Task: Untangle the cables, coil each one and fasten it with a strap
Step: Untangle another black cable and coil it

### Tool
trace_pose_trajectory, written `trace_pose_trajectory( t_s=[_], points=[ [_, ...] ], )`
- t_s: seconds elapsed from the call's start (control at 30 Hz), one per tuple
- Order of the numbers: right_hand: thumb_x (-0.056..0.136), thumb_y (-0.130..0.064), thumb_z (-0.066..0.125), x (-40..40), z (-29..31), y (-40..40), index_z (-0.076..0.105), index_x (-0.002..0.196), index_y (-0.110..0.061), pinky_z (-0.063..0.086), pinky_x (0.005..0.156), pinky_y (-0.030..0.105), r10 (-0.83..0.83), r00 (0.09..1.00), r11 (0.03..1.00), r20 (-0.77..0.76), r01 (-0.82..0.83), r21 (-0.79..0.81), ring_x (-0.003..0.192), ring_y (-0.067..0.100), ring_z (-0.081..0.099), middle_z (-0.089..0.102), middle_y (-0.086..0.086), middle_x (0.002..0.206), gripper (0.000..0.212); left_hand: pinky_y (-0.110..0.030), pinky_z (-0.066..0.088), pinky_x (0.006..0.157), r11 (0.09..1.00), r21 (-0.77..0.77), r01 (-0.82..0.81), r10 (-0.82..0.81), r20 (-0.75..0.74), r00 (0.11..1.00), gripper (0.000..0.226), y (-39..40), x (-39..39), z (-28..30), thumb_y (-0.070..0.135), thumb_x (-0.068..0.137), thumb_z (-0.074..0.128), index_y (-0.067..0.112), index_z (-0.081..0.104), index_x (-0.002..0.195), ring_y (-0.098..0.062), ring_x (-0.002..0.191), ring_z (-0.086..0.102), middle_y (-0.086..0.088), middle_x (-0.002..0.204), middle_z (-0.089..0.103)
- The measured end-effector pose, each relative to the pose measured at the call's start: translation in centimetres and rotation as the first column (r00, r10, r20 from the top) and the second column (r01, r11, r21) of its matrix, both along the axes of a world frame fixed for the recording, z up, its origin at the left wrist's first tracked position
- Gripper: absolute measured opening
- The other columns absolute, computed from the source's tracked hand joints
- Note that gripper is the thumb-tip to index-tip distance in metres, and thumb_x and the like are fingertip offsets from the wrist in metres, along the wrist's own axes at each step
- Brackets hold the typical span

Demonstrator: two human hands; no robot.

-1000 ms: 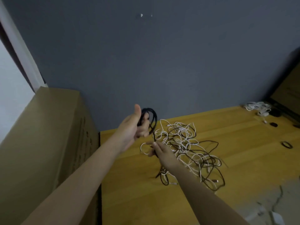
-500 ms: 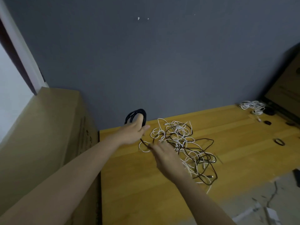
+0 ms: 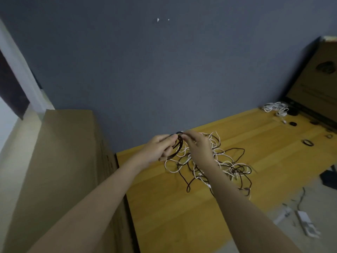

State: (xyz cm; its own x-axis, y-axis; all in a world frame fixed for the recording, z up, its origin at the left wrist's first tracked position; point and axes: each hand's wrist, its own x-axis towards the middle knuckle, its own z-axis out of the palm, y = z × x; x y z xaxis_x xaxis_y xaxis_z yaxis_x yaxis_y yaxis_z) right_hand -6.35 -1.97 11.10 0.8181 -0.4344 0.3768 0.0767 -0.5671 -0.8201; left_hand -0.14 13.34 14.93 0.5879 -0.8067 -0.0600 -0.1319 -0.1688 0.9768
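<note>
Your left hand (image 3: 157,149) grips the small coil of dark cable (image 3: 176,147), fingers curled round its left side, and your right hand (image 3: 197,146) pinches the coil's top, just above the back-left part of the yellow wooden counter (image 3: 182,212). The coil stands nearly upright, its ring facing you, its longer span running from upper right down to lower left. Right beneath and to the right of your hands, the loose tangle of white and dark cables (image 3: 218,167) sprawls across the counter's middle, its longest spread running toward the right front edge. To the left, the counter ends against a tall brown cardboard box (image 3: 60,170); behind, it meets the grey-blue wall (image 3: 164,79). Bare wood lies in front of the tangle and to its right, up to a bundle of white cables (image 3: 275,107) and several small dark strap rings (image 3: 308,142) near the far right corner.
</note>
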Motion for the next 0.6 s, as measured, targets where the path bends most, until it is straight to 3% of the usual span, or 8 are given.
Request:
trace_pose_trajectory(
  t_s=[0.1, 0.2, 0.3, 0.43, 0.6],
  points=[
    [0.099, -0.009, 0.048, 0.4, -3.4, 1.6, 0.069, 0.106, -0.015, 0.044, 0.072, 0.013, 0.079, 0.994, 0.978, -0.08, -0.062, 0.197, 0.077, -0.004, 0.059, 0.067, -0.012, 0.084, 0.023, -0.023, 0.023, 0.045, 0.996, -0.07, -0.05, 0.039, -0.146, 0.989, 0.039, 0.5, 1.3, -1.5, 0.031, 0.103, 0.033, 0.016, 0.033, 0.067, -0.01, 0.04, 0.018, 0.007, 0.044, 0.024],
    [0.101, -0.013, 0.045, 0.6, -8.0, 2.0, 0.064, 0.107, -0.014, 0.045, 0.075, 0.02, 0.034, 0.97, 0.955, -0.239, 0.039, 0.293, 0.078, 0.0, 0.061, 0.066, -0.004, 0.083, 0.021, -0.024, 0.022, 0.046, 0.989, -0.097, -0.113, 0.09, -0.213, 0.973, 0.039, 0.5, 2.5, -2.8, 0.032, 0.103, 0.033, 0.016, 0.033, 0.068, -0.01, 0.041, 0.017, 0.006, 0.046, 0.021],
    [0.103, -0.021, 0.039, 0.1, -12.0, 2.6, 0.058, 0.117, -0.015, 0.045, 0.07, 0.03, 0.051, 0.907, 0.965, -0.418, 0.063, 0.255, 0.074, 0.007, 0.058, 0.066, -0.002, 0.093, 0.024, -0.024, 0.022, 0.047, 0.985, -0.07, -0.159, 0.14, -0.225, 0.964, 0.039, 0.5, 3.4, -4.3, 0.037, 0.103, 0.033, 0.017, 0.034, 0.069, -0.011, 0.043, 0.017, 0.006, 0.048, 0.021],
    [0.104, -0.018, 0.031, 0.0, -14.3, 3.4, 0.04, 0.136, -0.019, 0.034, 0.054, 0.018, 0.125, 0.827, 0.986, -0.547, -0.042, 0.162, 0.059, -0.002, 0.043, 0.062, 0.001, 0.114, 0.033, -0.023, 0.026, 0.048, 0.984, -0.039, -0.175, 0.164, -0.199, 0.966, 0.04, -0.3, 3.4, -5.9, 0.042, 0.102, 0.031, 0.018, 0.032, 0.07, -0.012, 0.046, 0.018, 0.005, 0.052, 0.021],
    [0.103, -0.019, 0.038, -1.3, -14.9, 2.0, 0.054, 0.12, -0.016, 0.038, 0.054, 0.012, 0.06, 0.82, 0.992, -0.569, 0.015, 0.125, 0.071, 0.008, 0.056, 0.065, -0.007, 0.101, 0.023, -0.024, 0.027, 0.049, 0.928, -0.14, -0.346, 0.289, -0.32, 0.902, 0.038, -1.2, 4.0, -5.9, 0.034, 0.104, 0.033, 0.017, 0.036, 0.069, -0.009, 0.043, 0.022, 0.009, 0.046, 0.026]
  ],
)
